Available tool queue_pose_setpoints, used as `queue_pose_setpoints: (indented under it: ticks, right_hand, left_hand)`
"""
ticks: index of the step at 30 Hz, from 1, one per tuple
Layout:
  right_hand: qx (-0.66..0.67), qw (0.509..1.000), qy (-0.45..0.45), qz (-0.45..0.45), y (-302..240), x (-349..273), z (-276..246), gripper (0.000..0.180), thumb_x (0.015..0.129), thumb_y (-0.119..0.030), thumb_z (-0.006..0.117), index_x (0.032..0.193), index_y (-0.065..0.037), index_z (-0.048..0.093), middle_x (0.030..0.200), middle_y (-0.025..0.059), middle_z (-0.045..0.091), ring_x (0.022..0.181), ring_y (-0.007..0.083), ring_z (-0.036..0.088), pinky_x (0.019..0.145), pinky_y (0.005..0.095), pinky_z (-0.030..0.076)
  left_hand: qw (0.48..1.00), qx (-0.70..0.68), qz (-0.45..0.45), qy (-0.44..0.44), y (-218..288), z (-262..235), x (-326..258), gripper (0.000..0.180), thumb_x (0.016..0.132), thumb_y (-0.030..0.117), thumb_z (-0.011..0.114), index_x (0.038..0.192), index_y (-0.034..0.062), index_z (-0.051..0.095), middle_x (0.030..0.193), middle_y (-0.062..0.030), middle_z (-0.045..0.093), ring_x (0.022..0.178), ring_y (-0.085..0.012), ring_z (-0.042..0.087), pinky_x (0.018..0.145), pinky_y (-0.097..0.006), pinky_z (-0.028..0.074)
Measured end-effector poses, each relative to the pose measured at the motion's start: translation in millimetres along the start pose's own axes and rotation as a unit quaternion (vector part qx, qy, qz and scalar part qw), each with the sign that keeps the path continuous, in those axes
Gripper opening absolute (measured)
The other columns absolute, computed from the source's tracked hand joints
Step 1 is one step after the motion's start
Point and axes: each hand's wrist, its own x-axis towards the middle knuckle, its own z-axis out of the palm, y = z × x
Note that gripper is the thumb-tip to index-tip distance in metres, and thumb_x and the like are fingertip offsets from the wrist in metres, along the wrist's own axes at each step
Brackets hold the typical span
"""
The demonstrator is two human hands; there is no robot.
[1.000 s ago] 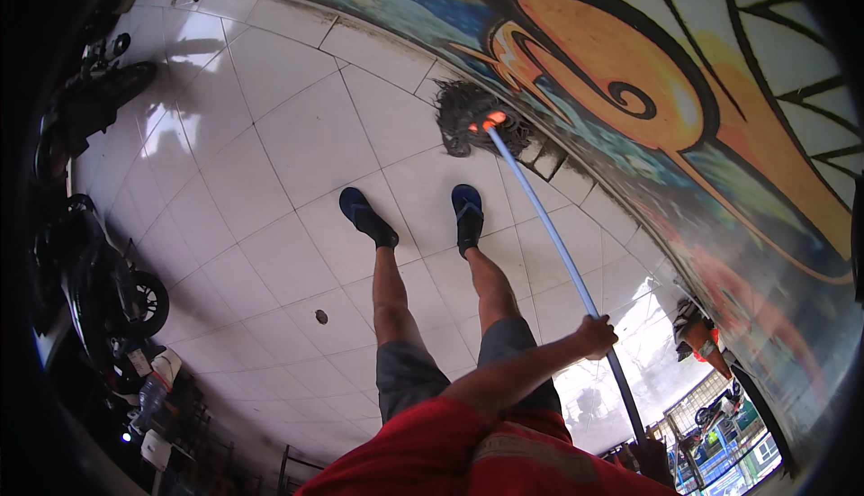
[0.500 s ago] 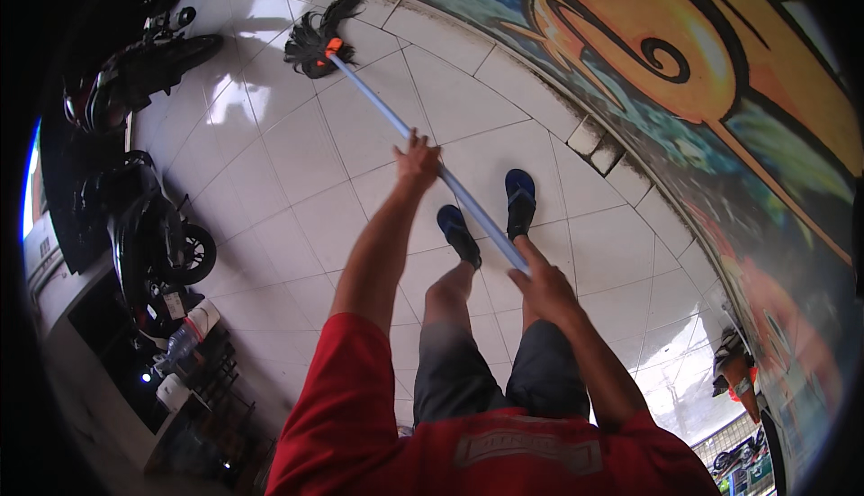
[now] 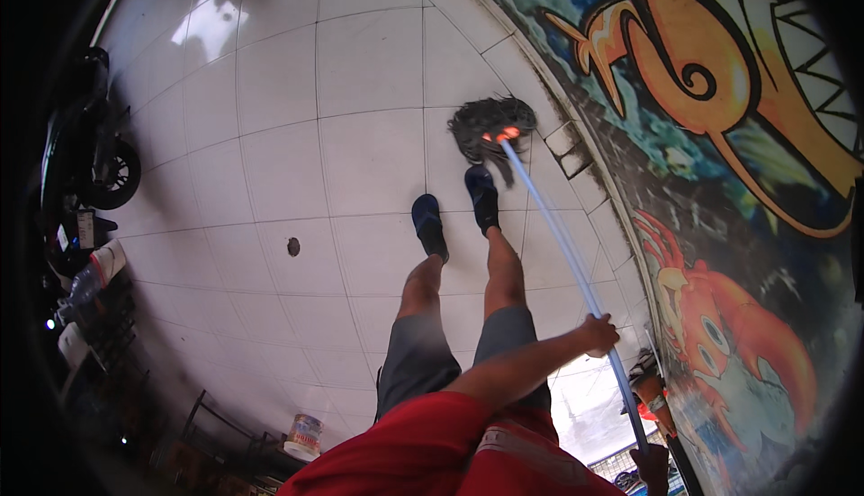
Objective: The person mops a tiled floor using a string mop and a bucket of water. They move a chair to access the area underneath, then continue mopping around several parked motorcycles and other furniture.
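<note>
A string mop (image 3: 555, 217) slants across the right side, its pale blue pole running from my hands to an orange clamp. Its black mop head (image 3: 475, 129) lies on the tiles just beyond my feet, near the painted wall, with strands spread and slightly blurred. My left hand (image 3: 598, 336), its arm crossing in front of my body, is wrapped round the middle of the pole. Lower down, at the near end by my right side, my right hand (image 3: 652, 465) closes round the pole's end; it is dark and partly cut by shadow.
A painted wall (image 3: 720, 154) with a raised tile edge borders the right. Along the left stand a motorbike (image 3: 103, 167) and cluttered shelves. A tub (image 3: 304, 433) sits at the lower left. A small dark spot (image 3: 293, 247) marks the white tiled floor (image 3: 369, 64).
The mop head has swept from the far left toward me and right, near the wall. Both hands have moved right and back with the pole. My view and feet have shifted too.
</note>
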Motion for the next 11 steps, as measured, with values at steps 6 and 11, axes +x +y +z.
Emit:
queue_pose_setpoints:
  ticks: [6, 11]
  right_hand:
    - [0.193, 0.971, -0.022, -0.14, -221, 171, 54, 0.036, 0.082, -0.031, 0.068, 0.097, 0.001, 0.062, 0.073, 0.0205, 0.064, 0.072, 0.0368, 0.065, 0.062, 0.0419, 0.049]
    - [0.225, 0.931, -0.089, -0.272, -447, 203, 72, 0.059, 0.086, -0.032, 0.062, 0.134, -0.01, 0.036, 0.092, 0.0265, 0.065, 0.087, 0.0467, 0.061, 0.079, 0.0516, 0.048]
  left_hand:
    - [0.931, 0.186, -0.251, 0.189, -213, -7, -159, 0.018, 0.073, 0.018, 0.067, 0.091, 0.0151, 0.066, 0.1, -0.0053, 0.062, 0.103, -0.0258, 0.058, 0.071, -0.041, 0.053]
    - [0.816, 0.175, -0.48, 0.272, -342, -43, -368, 0.024, 0.075, 0.016, 0.071, 0.097, 0.0168, 0.064, 0.125, -0.0097, 0.05, 0.14, -0.0194, 0.023, 0.099, -0.067, 0.032]
